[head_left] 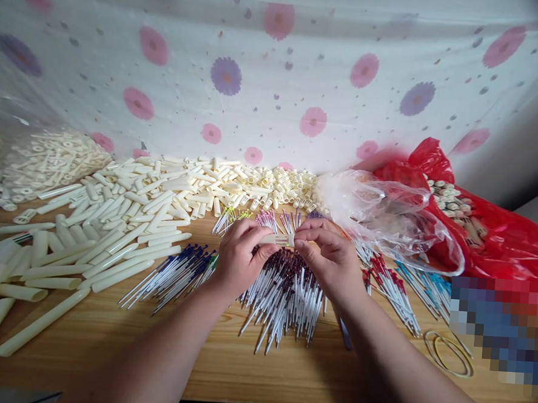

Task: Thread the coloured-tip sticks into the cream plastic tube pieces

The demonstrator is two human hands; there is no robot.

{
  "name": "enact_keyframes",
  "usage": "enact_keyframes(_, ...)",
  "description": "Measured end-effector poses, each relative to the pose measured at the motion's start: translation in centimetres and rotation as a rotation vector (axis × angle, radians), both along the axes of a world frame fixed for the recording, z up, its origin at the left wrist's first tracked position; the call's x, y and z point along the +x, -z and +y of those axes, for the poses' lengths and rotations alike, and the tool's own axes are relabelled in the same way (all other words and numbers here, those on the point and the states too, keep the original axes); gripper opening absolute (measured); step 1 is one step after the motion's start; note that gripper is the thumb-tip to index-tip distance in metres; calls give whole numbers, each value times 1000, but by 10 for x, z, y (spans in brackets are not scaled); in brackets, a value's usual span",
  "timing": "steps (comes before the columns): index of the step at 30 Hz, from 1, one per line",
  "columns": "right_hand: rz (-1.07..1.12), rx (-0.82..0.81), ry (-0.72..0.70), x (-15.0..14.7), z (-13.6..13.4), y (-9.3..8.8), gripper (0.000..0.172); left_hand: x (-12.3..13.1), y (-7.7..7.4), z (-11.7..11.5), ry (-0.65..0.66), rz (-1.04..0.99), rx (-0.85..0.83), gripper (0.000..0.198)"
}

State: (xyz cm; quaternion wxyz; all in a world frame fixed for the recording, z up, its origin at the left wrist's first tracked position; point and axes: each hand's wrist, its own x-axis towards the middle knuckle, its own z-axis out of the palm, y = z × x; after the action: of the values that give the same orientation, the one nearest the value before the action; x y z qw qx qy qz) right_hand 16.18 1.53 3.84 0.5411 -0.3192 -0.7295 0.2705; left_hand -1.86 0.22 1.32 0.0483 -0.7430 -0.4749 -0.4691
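My left hand [242, 257] is closed around a short cream plastic pen barrel [271, 240], held level in front of me. Fingers of my right hand [327, 254] pinch the white end piece [291, 240] at the barrel's right side. Small coloured bits show near that end, too tiny to make out. Directly below both hands spreads a heap of thin white pen refills with dark maroon ends [286, 288]. Blue-ended refills [173, 275] lie left of my left hand, red-ended ones [393, 291] right of my right wrist.
Cream tubes [136, 199] and slotted pieces [288, 184] pile up along the back. At the left stands a clear bag of small parts [55, 161]. Clear plastic [382, 208] and a red bag [500, 222] lie at the right, near teal-ended refills [421, 284] and rubber bands [448, 353].
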Motion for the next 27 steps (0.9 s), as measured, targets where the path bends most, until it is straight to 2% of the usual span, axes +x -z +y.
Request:
enact_keyframes(4,-77,89,16,2,1,-4,7,-1,2,0,14,-5,7,29)
enact_keyframes(10,-145,110,-32,6,4,-7,9,-1,3,1,52,-28,-46,30)
enact_keyframes(15,-144,124,-57,8,-1,-13,11,0,4,4,202,-129,-246,32)
enact_keyframes(19,-166,198,26,41,-11,-4,18,1,12,8,319,-326,-462,38)
enact_keyframes(22,-369,173,83,85,-23,14,22,3,15,8,427,-455,-570,45)
enact_keyframes(24,-638,158,88,108,-31,26,29,5,14,7,474,-468,-602,44)
enact_keyframes(27,-958,235,57,118,-42,39,31,9,11,4,468,-398,-621,39)
